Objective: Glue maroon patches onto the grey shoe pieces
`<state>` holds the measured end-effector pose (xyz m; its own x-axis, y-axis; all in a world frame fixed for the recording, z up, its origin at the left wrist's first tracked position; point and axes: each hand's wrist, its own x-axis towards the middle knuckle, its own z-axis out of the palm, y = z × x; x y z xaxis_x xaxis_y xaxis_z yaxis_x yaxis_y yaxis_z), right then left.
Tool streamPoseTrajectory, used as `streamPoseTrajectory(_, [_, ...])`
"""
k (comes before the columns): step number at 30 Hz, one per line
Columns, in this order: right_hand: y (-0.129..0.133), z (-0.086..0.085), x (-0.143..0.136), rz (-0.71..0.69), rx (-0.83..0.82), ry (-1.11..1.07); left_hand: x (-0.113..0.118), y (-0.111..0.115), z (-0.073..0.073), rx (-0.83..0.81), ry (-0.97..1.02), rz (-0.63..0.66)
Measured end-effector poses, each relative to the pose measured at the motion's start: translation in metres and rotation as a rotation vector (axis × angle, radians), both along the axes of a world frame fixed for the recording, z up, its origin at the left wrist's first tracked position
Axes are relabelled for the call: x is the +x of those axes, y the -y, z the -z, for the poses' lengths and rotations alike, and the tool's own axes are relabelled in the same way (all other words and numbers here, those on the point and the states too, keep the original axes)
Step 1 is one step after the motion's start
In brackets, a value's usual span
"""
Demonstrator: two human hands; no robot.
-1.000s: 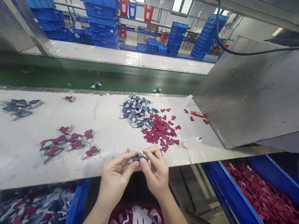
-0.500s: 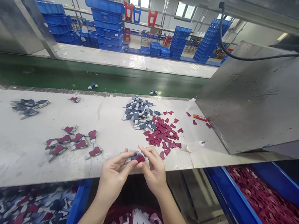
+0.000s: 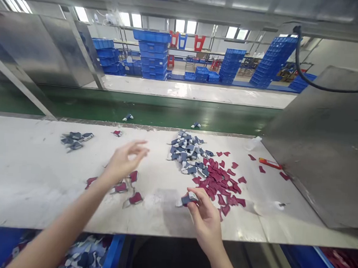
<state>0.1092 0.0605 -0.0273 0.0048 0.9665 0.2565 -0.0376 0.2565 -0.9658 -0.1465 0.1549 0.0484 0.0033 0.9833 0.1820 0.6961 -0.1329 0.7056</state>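
My right hand (image 3: 206,216) pinches a small blue-grey and white moulded part (image 3: 187,200) between thumb and fingers, just above the front of the worktable. To the left, my left hand (image 3: 125,159) is raised over the table with thumb and fingers apart and nothing visible in it; it is slightly blurred. Below it lies a group of similar parts with dark red faces (image 3: 136,198), partly covered by the hand and forearm. A heap of blue-grey and white parts (image 3: 185,148) is in the middle, bordering a pile of flat dark red pieces (image 3: 217,179).
Several blue-grey parts (image 3: 75,138) lie at the left. A green conveyor belt (image 3: 165,111) runs behind the white table (image 3: 37,174). At right are a metal panel (image 3: 326,159), a red-orange tube (image 3: 269,164) and a translucent bottle (image 3: 271,208). Blue bins (image 3: 115,251) sit below the front edge.
My hands have parted: the left has swung up and left, while the right keeps a part near the table's front. The camera view has shifted, so the table appears lower and further right.
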Motion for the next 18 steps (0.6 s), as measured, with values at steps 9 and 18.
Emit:
streamPoseTrajectory(9, [-0.014, 0.015, 0.008, 0.136, 0.054, 0.075, -0.107, -0.204, 0.005, -0.112, -0.566, -0.340])
streamPoseTrajectory(18, [-0.044, 0.013, 0.034, 0.325, 0.024, 0.019, -0.095, -0.276, 0.011, -0.011, -0.726, -0.123])
